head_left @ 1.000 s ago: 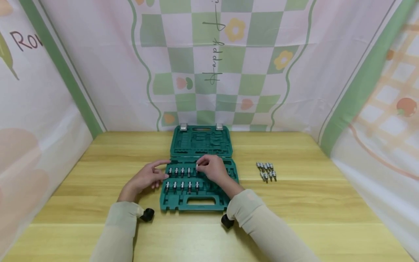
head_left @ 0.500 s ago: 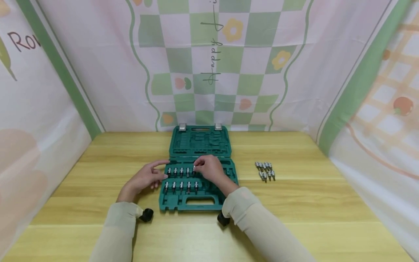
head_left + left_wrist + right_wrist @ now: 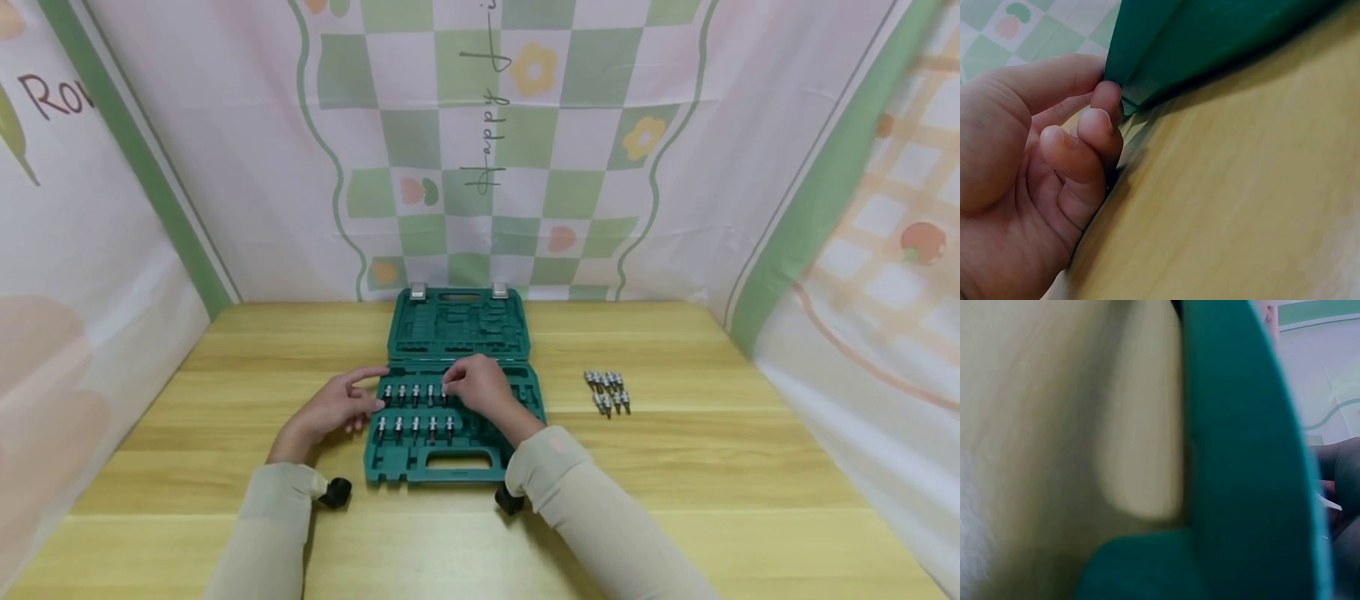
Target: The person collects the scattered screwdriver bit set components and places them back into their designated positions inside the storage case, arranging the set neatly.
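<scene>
A green plastic tool case (image 3: 397,462) lies unfolded on the wooden table. Bit sockets (image 3: 416,425), silver with dark tips, stand in two rows in its near half. My right hand (image 3: 480,387) reaches over that half and pinches a bit socket (image 3: 444,395) between thumb and fingertips, at the right end of the back row. The left hand (image 3: 330,408) rests against the case's left side, index finger stretched to its back corner and thumb at the edge. In the left wrist view, its other fingers (image 3: 1094,134) bend loosely beside the green wall.
Several more bit sockets (image 3: 609,393) lie in two short rows on the table (image 3: 712,467), right of the case. The raised lid (image 3: 459,325) leans at the back, before a patterned curtain (image 3: 517,150). In the right wrist view the case wall (image 3: 1247,456) covers most of the hand.
My right hand has shifted slightly left and settled lower, bringing the pinched bit socket into line with the back row. The left hand stays in place against the case.
</scene>
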Motion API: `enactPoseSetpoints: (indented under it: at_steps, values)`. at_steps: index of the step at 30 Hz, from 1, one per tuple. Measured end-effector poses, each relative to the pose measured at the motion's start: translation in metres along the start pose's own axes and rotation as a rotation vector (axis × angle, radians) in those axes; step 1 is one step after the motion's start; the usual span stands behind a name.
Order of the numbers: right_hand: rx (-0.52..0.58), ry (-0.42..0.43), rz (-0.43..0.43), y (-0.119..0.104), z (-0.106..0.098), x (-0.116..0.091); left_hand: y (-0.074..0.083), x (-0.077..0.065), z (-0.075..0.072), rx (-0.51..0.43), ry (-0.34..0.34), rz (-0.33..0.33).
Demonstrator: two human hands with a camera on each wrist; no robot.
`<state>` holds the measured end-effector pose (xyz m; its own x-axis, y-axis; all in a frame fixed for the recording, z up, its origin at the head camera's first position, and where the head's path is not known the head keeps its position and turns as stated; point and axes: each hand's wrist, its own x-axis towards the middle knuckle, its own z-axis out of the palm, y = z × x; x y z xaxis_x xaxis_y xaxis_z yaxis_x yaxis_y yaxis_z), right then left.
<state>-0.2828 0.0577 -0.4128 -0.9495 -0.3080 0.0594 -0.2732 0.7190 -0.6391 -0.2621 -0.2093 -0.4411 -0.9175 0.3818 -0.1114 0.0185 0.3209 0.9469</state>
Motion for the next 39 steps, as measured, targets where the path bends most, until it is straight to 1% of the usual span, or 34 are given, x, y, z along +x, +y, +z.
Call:
enactPoseSetpoints:
  at_steps: [6, 12, 19, 25, 29, 31, 36, 39]
  values:
    - [-0.023, -0.022, 0.014, -0.002, 0.002, 0.001, -0.001, -0.002, -0.001, 0.008, 0.000, 0.003]
    - [-0.022, -0.037, 0.039, -0.005, 0.002, 0.002, -0.001, -0.002, -0.001, 0.018, 0.007, 0.001]
    - [-0.026, -0.022, 0.068, -0.007, -0.001, 0.003, 0.002, -0.001, -0.002, 0.003, 0.001, 0.006]
    - [-0.061, -0.002, 0.096, -0.010, -0.002, 0.003, 0.005, 0.001, -0.002, 0.005, -0.003, 0.008]
    - [-0.064, -0.006, 0.093, -0.008, -0.002, 0.003, 0.003, 0.002, -0.002, 0.003, -0.003, 0.007]
    - [-0.050, -0.019, 0.077, -0.006, -0.002, 0.003, 0.002, 0.002, -0.002, 0.002, -0.004, 0.007]
    - [0.060, -0.050, 0.048, 0.001, -0.007, 0.001, -0.001, 0.001, 0.000, 0.005, -0.010, 0.008]
    - [0.116, -0.054, 0.048, 0.004, -0.011, 0.000, -0.001, 0.001, 0.000, 0.004, -0.010, 0.006]
